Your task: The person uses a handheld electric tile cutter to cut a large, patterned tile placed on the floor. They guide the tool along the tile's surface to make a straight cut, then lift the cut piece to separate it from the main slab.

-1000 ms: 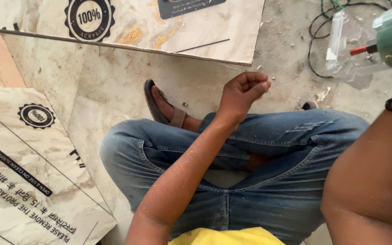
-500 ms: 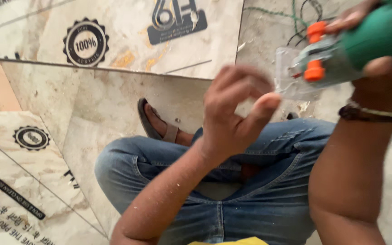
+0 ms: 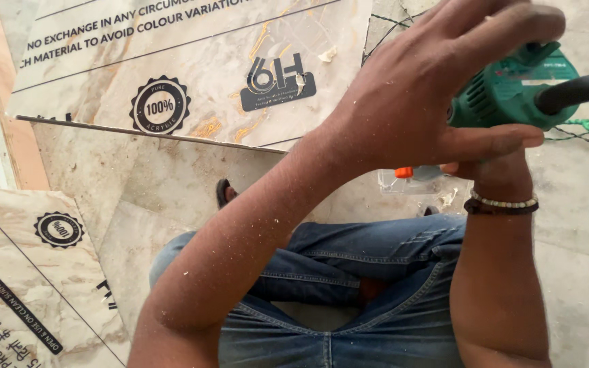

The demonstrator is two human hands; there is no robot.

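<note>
Left hand (image 3: pixel 410 102) spread loose over a green power tool (image 3: pixel 512 88); right hand (image 3: pixel 492 174), largely hidden, apparently grips it from below.

bare arms w/ dust, beaded bracelet (image 3: pixel 504 203), blue jeans (image 3: pixel 349 293)

The left hand (image 3: pixel 431 88) and the green tool (image 3: pixel 512 85) are close together up high, so little room is left between them. The knees (image 3: pixel 349 272) fill the bottom. Bare floor (image 3: pixel 138 184) lies open in the middle, between the top sheet (image 3: pixel 206 68) and the sheet (image 3: pixel 28 272) in the left corner.
</note>
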